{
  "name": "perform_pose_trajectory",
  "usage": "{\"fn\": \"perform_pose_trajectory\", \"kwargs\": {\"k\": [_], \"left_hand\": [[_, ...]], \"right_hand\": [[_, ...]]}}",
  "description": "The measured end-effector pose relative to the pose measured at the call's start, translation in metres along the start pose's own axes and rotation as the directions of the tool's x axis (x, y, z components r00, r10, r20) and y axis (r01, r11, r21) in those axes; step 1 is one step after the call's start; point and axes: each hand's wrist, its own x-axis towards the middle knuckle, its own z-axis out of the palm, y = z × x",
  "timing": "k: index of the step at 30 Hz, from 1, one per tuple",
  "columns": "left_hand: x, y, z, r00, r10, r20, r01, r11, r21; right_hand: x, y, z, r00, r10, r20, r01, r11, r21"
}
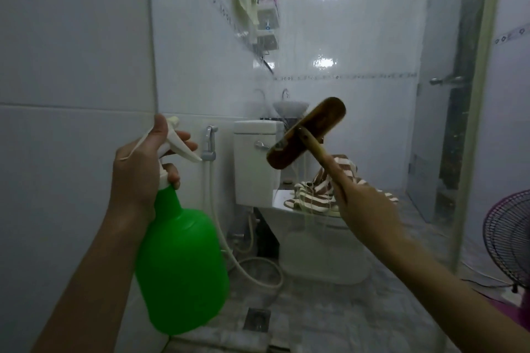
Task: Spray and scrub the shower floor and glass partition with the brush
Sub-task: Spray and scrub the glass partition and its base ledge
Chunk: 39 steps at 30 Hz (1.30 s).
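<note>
Left grip (140,169) is clenched round the neck of the green spray bottle (183,261), fingers wrapped about its white trigger head, nozzle pointing right. We see the bottle held upright at the left of the view, body hanging below the hand, clear of the tiled floor (344,318). Right grip (364,209) grasps the wooden handle of the brush (305,133); the brush head is raised and tilted, its brown wooden back toward us, bristles hidden. The head sits up against the glass partition (381,129); we cannot tell whether it touches the pane. The glass looks hazy, with light reflections high up. Through it we note a white toilet (255,163) with a striped cloth (315,195) lying on its lid, a bidet sprayer (209,140) on the wall beside the tank, its hose looping down to the floor. A square floor drain (257,319) lies low in the centre, below the bottle. A purple fan (507,238) stands at the right edge.
</note>
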Motion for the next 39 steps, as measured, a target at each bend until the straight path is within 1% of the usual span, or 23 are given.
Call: {"fn": "perform_pose_trajectory", "kwargs": {"k": [3,5,6,8,10,12,13,14,15,16,18,19,21,23,24,26,29,31,32,34,37,39], "left_hand": [[0.0,0.002,-0.01,1.0,-0.01,-0.008,0.011,0.999,0.031],[-0.002,0.003,-0.016,0.999,-0.008,-0.031,0.01,0.999,0.048],[-0.003,0.004,-0.019,0.999,-0.008,-0.047,0.01,0.999,0.044],[-0.002,0.005,-0.027,0.998,-0.002,-0.069,0.003,1.0,0.02],[-0.001,0.006,-0.035,0.997,0.008,-0.081,-0.006,1.0,0.02],[-0.001,0.006,-0.041,0.996,0.006,-0.092,-0.005,1.0,0.014],[-0.001,0.006,-0.043,0.996,0.002,-0.094,0.0,1.0,0.022],[0.0,0.007,-0.045,0.995,0.002,-0.096,0.001,0.999,0.034],[0.001,0.008,-0.046,0.995,0.005,-0.096,-0.001,0.999,0.047],[0.001,0.009,-0.046,0.995,0.009,-0.095,-0.004,0.998,0.056],[0.0,0.01,-0.048,0.995,0.009,-0.101,-0.002,0.998,0.065],[-0.001,0.01,-0.048,0.994,0.009,-0.105,-0.002,0.998,0.066],[-0.005,0.008,-0.049,0.992,0.017,-0.124,-0.009,0.998,0.066],[-0.008,0.007,-0.051,0.988,0.024,-0.152,-0.013,0.997,0.07],[-0.009,0.007,-0.052,0.987,0.027,-0.16,-0.014,0.997,0.077],[-0.012,0.006,-0.056,0.986,0.024,-0.168,-0.008,0.995,0.095],[-0.02,0.004,-0.06,0.988,0.014,-0.154,0.0,0.996,0.087],[-0.026,0.002,-0.063,0.989,0.006,-0.15,0.009,0.995,0.099],[-0.029,0.001,-0.063,0.989,0.0,-0.149,0.016,0.994,0.106],[-0.036,-0.004,-0.064,0.989,-0.017,-0.149,0.037,0.99,0.133],[-0.051,-0.015,-0.067,0.983,-0.045,-0.176,0.072,0.986,0.152],[-0.062,-0.022,-0.068,0.981,-0.064,-0.181,0.091,0.985,0.148]], "right_hand": [[0.057,-0.053,0.009,0.992,-0.127,0.027,0.128,0.992,-0.011],[0.095,-0.088,0.008,0.979,-0.202,0.039,0.201,0.979,0.02],[0.103,-0.096,0.007,0.975,-0.216,0.048,0.215,0.976,0.026],[0.094,-0.086,0.009,0.974,-0.219,0.063,0.221,0.975,-0.031],[0.061,-0.054,0.012,0.987,-0.151,0.044,0.154,0.987,-0.052],[0.024,-0.023,0.009,0.999,-0.014,0.043,0.013,1.0,0.018],[0.013,-0.017,0.009,0.998,0.027,0.049,-0.03,0.998,0.054],[0.011,-0.018,0.009,0.998,0.032,0.047,-0.036,0.997,0.072],[0.018,-0.028,0.008,0.999,0.012,0.039,-0.015,0.997,0.081],[0.033,-0.043,0.009,0.999,-0.038,0.018,0.036,0.997,0.074],[0.082,-0.085,0.012,0.985,-0.166,-0.044,0.168,0.984,0.054],[0.11,-0.109,0.016,0.976,-0.214,-0.044,0.217,0.975,0.05],[0.157,-0.155,0.021,0.959,-0.283,0.005,0.282,0.959,0.041],[0.178,-0.176,0.026,0.949,-0.312,0.034,0.311,0.95,0.032],[0.177,-0.173,0.03,0.948,-0.317,0.03,0.316,0.948,0.024],[0.148,-0.142,0.037,0.953,-0.304,0.018,0.302,0.952,0.05],[0.068,-0.08,0.044,0.974,-0.226,0.034,0.222,0.971,0.086],[0.038,-0.068,0.047,0.984,-0.177,0.02,0.172,0.975,0.138],[0.04,-0.074,0.052,0.984,-0.178,0.011,0.175,0.975,0.136],[0.062,-0.108,0.06,0.968,-0.249,-0.019,0.249,0.96,0.13],[0.095,-0.16,0.071,0.934,-0.35,0.07,0.34,0.932,0.128],[0.09,-0.152,0.078,0.928,-0.354,0.118,0.339,0.932,0.128]]}}
